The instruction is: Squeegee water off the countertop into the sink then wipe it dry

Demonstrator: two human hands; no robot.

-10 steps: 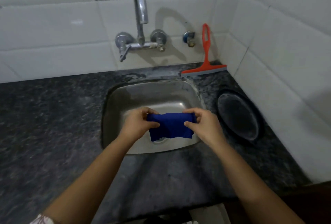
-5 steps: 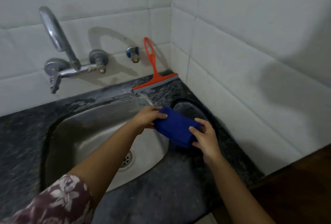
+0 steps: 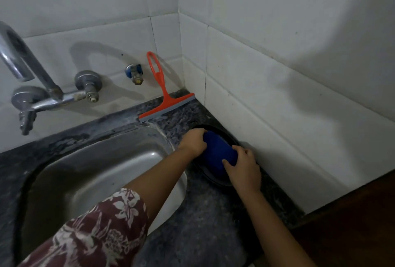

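While the steel sink (image 3: 102, 168) lies left of the grip, the left hand (image 3: 193, 141) and right hand (image 3: 244, 169) clasp opposite ends of the folded blue cloth (image 3: 219, 155) over a black dish (image 3: 215, 179). Behind them, the red squeegee (image 3: 165, 101) leans against the wall tiles, blade on the countertop (image 3: 205, 224).

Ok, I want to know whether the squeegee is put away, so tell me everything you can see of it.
The squeegee is orange-red, plastic by its look, with a slim handle ending in an elongated loop and a wide head carrying a grey blade strip. Nobody holds it: it stands blade-down on the dark speckled countertop behind the sink, near the corner, with its handle leaning up against the white tiled wall. Both hands are elsewhere, on a blue cloth.
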